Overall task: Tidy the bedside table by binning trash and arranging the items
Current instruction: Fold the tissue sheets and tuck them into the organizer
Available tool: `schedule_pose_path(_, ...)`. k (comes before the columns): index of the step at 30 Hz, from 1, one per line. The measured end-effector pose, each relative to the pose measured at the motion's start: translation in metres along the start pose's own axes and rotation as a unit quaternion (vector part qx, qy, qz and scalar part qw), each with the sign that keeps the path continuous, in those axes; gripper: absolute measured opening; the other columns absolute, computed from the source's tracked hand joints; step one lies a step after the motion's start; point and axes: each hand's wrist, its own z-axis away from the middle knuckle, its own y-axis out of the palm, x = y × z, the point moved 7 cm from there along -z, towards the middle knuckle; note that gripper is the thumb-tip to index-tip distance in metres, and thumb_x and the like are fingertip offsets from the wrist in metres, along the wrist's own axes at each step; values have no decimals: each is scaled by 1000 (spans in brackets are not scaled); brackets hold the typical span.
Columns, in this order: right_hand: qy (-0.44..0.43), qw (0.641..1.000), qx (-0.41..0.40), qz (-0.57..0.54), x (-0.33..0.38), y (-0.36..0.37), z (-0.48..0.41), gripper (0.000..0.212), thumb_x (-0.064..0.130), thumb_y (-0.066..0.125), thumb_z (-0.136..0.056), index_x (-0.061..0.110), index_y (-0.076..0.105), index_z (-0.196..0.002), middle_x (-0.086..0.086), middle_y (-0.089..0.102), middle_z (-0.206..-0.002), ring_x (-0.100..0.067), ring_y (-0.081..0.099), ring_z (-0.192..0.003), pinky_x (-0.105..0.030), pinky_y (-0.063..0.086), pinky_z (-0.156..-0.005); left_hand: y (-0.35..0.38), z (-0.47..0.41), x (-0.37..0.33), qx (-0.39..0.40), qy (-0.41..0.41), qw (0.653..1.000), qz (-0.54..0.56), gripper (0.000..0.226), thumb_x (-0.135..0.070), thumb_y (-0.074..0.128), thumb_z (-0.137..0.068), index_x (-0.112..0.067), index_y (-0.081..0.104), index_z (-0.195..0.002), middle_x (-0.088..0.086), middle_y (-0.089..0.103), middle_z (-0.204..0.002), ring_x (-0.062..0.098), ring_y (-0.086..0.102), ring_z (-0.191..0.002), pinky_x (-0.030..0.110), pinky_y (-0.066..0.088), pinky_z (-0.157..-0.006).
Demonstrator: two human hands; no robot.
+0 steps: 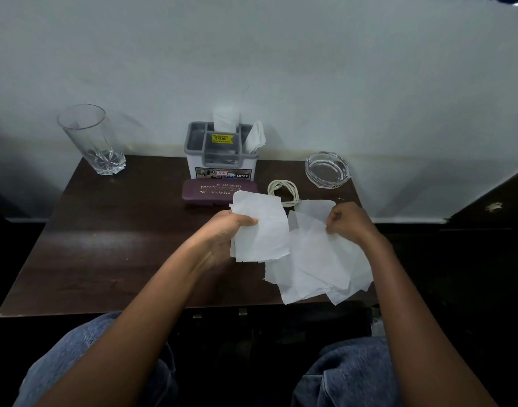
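Glassware comes first at the far left: an empty drinking glass (pixel 91 139) stands upright on the back corner of the dark counter (pixel 105 248), against the pale wall. Toward the middle, a grey and white organizer (pixel 221 152) sits at the back edge with white tissues poking out of its rear compartments and a yellow price sticker on a divider. Just in front of it lies a maroon case (pixel 213 193) with printed lettering. The left hand (pixel 227 235) is closed on a small stack of white paper sheets (pixel 259 227), thumb on top, raised above the counter's centre. Behind the sheets a coiled pale cable (pixel 284 191) rests on the wood. To the right, more white papers (pixel 313 268) lie spread and overlapping near the counter's front right edge, and the right hand (pixel 350 220) pinches the upper edge of one of them. A clear glass ashtray (pixel 328 169) sits at the back right corner. Blue-jeaned knees show below.
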Motion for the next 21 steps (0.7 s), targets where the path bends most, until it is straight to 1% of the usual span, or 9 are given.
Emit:
schedule_pose_path(2, -12, 1000, 8, -27, 5, -8, 5, 3, -3, 66, -72, -1, 66, -73, -4, 61, -71, -18, 57, -73, -15, 40, -54, -1, 1, 0, -4, -2, 1000, -3, 37, -4, 56, -88, -6, 53, -124, 14, 62, -120, 31, 61, -104, 43, 53, -71)
schedule_pose_path(4, -34, 997, 9, -66, 13, -22, 12, 15, -4, 68, -70, 9, 62, -64, -2, 60, -65, -15, 54, -67, -20, 40, -56, -3, 1, -1, -5, 0, 1000, -3, 36, -6, 57, -88, -6, 53, -124, 14, 62, -119, 31, 61, -104, 43, 53, -73)
schedule_pose_path(6, -74, 991, 21, -107, 26, -33, 22, 23, -8, 68, -69, 13, 60, -61, -1, 60, -63, -11, 53, -61, -22, 42, -60, -1, 2, -3, 3, 8, 1000, -3, 34, -12, 58, -89, -6, 56, -122, 14, 65, -116, 29, 63, -102, 40, 54, -75)
schedule_pose_path(9, -134, 978, 86, -138, 56, -40, 42, 27, -13, 65, -70, 12, 60, -65, -6, 60, -62, -2, 52, -51, -12, 41, -55, 4, 5, -4, 29, 11, 999, 5, 33, -29, 56, -91, -11, 59, -118, 11, 68, -113, 25, 65, -98, 37, 53, -79)
schedule_pose_path(11, -160, 966, 141, -144, 75, -40, 55, 28, -15, 64, -71, 12, 60, -67, -8, 61, -65, -4, 53, -54, -13, 43, -57, 7, 6, -5, 53, 10, 998, 21, 33, -38, 52, -92, -15, 61, -115, 8, 70, -109, 22, 67, -94, 34, 53, -76)
schedule_pose_path(15, -198, 941, 225, -158, 108, -39, 75, 30, -19, 61, -72, 11, 61, -76, -5, 63, -70, -9, 57, -62, -16, 48, -61, 16, 8, -7, 94, 9, 994, 47, 39, -48, 41, -93, -20, 66, -101, 2, 74, -91, 16, 70, -77, 27, 56, -65)
schedule_pose_path(18, -220, 931, 230, -180, 127, -38, 81, 28, -20, 60, -73, 8, 60, -80, -8, 60, -73, -10, 56, -64, -15, 49, -62, 22, 11, -6, 117, 5, 992, 38, 48, -52, 35, -94, -16, 66, -100, 3, 75, -84, 16, 70, -73, 29, 54, -68)
schedule_pose_path(20, -226, 934, 202, -190, 134, -35, 79, 29, -19, 60, -73, 9, 59, -80, -9, 60, -73, -10, 56, -63, -15, 49, -62, 23, 11, -4, 119, -1, 993, 23, 55, -56, 34, -93, -13, 66, -103, 5, 74, -86, 19, 69, -76, 32, 52, -71)
schedule_pose_path(21, -226, 939, 178, -189, 136, -32, 76, 29, -17, 60, -73, 10, 59, -80, -10, 61, -73, -11, 56, -63, -18, 49, -62, 23, 11, -3, 122, -4, 992, 15, 58, -57, 34, -92, -11, 66, -104, 7, 73, -90, 20, 68, -79, 33, 52, -74)
